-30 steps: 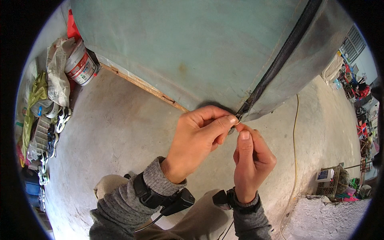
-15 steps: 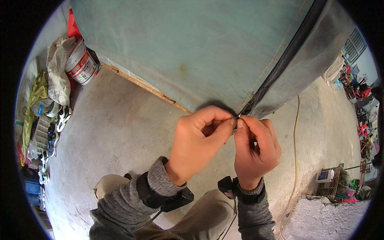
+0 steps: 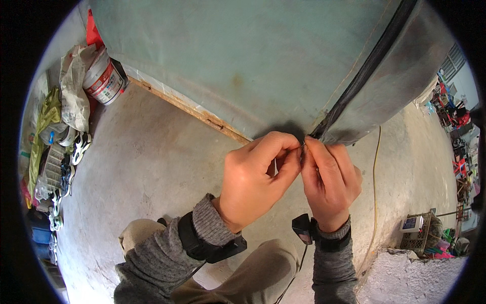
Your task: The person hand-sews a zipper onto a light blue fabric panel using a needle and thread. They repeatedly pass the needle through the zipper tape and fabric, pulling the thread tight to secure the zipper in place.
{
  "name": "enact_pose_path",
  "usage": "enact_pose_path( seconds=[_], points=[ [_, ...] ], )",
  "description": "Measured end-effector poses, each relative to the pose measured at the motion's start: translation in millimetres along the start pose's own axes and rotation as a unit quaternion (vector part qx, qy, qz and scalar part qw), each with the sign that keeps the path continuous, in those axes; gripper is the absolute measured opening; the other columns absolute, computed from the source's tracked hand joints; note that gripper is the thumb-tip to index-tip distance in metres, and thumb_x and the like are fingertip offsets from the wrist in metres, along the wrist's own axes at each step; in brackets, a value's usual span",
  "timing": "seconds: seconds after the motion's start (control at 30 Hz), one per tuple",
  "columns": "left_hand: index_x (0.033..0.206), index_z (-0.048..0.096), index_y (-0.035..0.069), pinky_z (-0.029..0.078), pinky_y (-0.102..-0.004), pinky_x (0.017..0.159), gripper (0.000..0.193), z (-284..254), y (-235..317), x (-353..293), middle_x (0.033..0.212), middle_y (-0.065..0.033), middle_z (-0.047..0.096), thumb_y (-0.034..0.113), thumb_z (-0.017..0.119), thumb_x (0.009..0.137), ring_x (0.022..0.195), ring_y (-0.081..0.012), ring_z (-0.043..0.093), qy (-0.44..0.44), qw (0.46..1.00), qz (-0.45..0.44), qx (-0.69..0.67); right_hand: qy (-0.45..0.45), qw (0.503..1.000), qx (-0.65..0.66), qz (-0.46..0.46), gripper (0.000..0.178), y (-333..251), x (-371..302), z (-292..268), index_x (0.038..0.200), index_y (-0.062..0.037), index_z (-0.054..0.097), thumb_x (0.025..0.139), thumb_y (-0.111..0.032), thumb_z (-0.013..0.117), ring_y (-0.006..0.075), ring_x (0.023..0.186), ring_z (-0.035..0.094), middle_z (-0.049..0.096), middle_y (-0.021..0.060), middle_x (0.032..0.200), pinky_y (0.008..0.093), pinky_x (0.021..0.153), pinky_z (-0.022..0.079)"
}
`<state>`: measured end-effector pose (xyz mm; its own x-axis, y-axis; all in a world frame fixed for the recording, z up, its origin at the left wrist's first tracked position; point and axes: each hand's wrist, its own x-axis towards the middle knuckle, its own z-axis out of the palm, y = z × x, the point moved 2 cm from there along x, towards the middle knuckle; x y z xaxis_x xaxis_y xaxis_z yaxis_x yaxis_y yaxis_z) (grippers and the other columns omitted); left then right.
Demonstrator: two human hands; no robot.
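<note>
A large grey-green fabric cover [image 3: 202,45] hangs in front of me. A black zipper-like strip [image 3: 364,73] runs down its right side beside a grey flap [image 3: 400,83]. My left hand [image 3: 255,182] and my right hand [image 3: 331,185] meet at the strip's lower end. Both are closed, thumbs and index fingertips pinched close together. A thin, dark bit shows between the fingertips, too small to name. The fingers hide most of the strip's end.
A wooden edge [image 3: 187,111] shows under the cover. Left stand a white-and-red bucket [image 3: 104,81], plastic bags [image 3: 76,96] and several shoes [image 3: 80,147]. A yellowish cord [image 3: 375,182] crosses the concrete floor; a crate [image 3: 417,240] sits beyond it, near a rough white block [image 3: 412,276].
My right hand has shifted slightly right, its fingers now more upright against the left fingertips. The left hand has turned a little. Both stay at the strip's lower end.
</note>
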<state>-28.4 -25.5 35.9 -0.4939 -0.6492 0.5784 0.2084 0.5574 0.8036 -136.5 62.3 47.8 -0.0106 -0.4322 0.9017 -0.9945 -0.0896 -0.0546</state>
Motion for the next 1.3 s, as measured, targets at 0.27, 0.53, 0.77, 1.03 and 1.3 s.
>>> enact_pose_path(
  seconds=[0.27, 0.53, 0.77, 1.03, 1.3],
  points=[
    [0.093, 0.065, -0.001, 0.049, -0.0208, 0.056, 0.012, 0.9, -1.0, 3.6, 0.073, -0.0043, 0.066, -0.006, 0.070, 0.083, 0.063, -0.0048, 0.060, 0.000, 0.997, 0.063, 0.053, -0.062, 0.997, 0.011, -0.038, 0.032, 9.9, 6.2, -4.6, 0.100, 0.0050, 0.068, 0.068, 0.007, 0.072, 0.0170, 0.052, 0.052, 0.052, 0.0056, 0.073, 0.0291, 0.044, 0.040],
    [0.094, 0.065, -0.001, 0.047, -0.0200, 0.053, 0.013, 4.6, -8.0, 5.1, 0.072, -0.0036, 0.066, -0.005, 0.070, 0.083, 0.060, -0.0042, 0.059, 0.015, 0.998, 0.054, 0.028, -0.060, 0.997, 0.014, -0.043, 0.029, 16.4, 8.1, -3.7, 0.097, 0.0043, 0.068, 0.069, 0.007, 0.071, 0.0160, 0.051, 0.053, 0.053, 0.0054, 0.073, 0.0285, 0.044, 0.040],
    [0.096, 0.064, 0.000, 0.045, -0.0210, 0.050, 0.014, 4.4, -10.4, 5.0, 0.071, -0.0045, 0.065, -0.003, 0.070, 0.083, 0.057, -0.0058, 0.057, 0.003, 0.999, 0.016, 0.031, -0.047, 0.998, 0.012, -0.044, 0.031, 18.7, 8.9, -1.5, 0.096, 0.0036, 0.069, 0.066, 0.008, 0.074, 0.0168, 0.052, 0.054, 0.054, 0.0057, 0.075, 0.0294, 0.045, 0.041],
    [0.093, 0.064, 0.000, 0.046, -0.0233, 0.050, 0.011, 11.6, -12.7, 9.9, 0.074, -0.0088, 0.065, 0.000, 0.069, 0.083, 0.056, -0.0101, 0.058, 0.016, 1.000, -0.007, -0.010, -0.042, 0.998, 0.009, -0.040, 0.030, 19.2, 7.6, -1.2, 0.097, 0.0026, 0.069, 0.068, 0.007, 0.074, 0.0169, 0.053, 0.055, 0.055, 0.0054, 0.075, 0.0297, 0.046, 0.042],
    [0.092, 0.065, -0.003, 0.040, -0.0174, 0.056, 0.004, 10.9, -11.8, 11.9, 0.074, 0.0044, 0.058, 0.000, 0.063, 0.092, 0.066, -0.0008, 0.049, -0.021, 0.988, -0.095, -0.117, -0.008, 0.998, 0.041, 0.047, 0.025, 11.3, 1.1, -7.7, 0.095, -0.0001, 0.069, 0.072, 0.007, 0.074, 0.0181, 0.052, 0.054, 0.056, 0.0054, 0.074, 0.0299, 0.045, 0.043]
  ],
)
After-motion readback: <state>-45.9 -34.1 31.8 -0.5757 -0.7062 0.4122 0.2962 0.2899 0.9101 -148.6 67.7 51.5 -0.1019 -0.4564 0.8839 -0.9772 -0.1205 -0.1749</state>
